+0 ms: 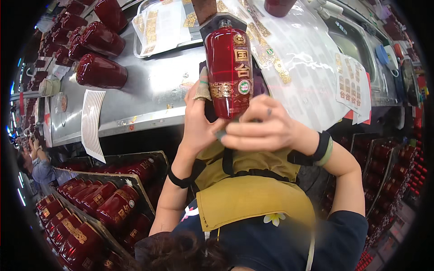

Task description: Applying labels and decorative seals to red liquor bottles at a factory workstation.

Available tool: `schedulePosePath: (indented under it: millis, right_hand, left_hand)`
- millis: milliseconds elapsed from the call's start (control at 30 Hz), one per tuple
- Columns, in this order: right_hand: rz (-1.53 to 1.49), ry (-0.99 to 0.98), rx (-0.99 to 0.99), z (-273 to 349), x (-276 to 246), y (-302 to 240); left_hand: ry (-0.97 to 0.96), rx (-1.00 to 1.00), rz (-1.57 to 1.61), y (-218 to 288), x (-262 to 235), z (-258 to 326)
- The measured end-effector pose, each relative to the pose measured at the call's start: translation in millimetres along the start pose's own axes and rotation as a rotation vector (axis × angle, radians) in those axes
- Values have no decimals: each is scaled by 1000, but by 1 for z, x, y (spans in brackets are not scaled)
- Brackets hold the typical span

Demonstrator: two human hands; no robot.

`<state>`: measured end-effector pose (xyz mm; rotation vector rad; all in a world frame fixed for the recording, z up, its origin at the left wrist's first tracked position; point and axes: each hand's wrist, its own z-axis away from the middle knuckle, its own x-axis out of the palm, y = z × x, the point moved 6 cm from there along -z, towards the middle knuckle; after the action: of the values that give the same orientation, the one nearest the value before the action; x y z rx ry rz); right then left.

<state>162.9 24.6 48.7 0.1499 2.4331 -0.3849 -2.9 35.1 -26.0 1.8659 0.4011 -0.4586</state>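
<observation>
A dark red glass bottle (pixel 221 67) with gold characters and a round green-and-white sticker lies in front of me, its neck pointing away. My left hand (pixel 197 118) is closed against the bottle's left side and lower end, with beige wrapping on one finger. Just below and right of the bottle's base, my right hand (pixel 264 125) has its fingers curled together in a pinch. Greyish covering shows at its fingertips, and anything between them is too small to make out. Beyond the bottle's neck stands a dark angular holder (pixel 205 10), partly hidden by the bottle.
Several unlabelled red bottles (pixel 101 72) lie on the metal table (pixel 149 86) at left. A tray (pixel 140 53) holds gold sticker sheets. A striped paper strip (pixel 93 122) overhangs the front edge. Right are a plastic sheet (pixel 298 58), more stickers (pixel 350 86) and a sink (pixel 348 40). Bottle crates (pixel 104 174) stand below.
</observation>
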Motion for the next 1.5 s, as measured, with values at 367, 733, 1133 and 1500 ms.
schedulePosePath:
  millis: [367, 733, 1133, 1500]
  right_hand:
    - [-83, -77, 71, 10, -8, -8]
    - [-117, 46, 319, 26, -23, 0]
    - [-51, 343, 630, 40, -34, 35]
    - [-277, 508, 900, 55, -24, 42]
  left_hand:
    - [-298, -22, -159, -5, -5, -4]
    - [-233, -202, 414, 1, -2, -3]
    - [-109, -243, 506, -4, -2, 3]
    - [-226, -324, 465, -11, -3, 3]
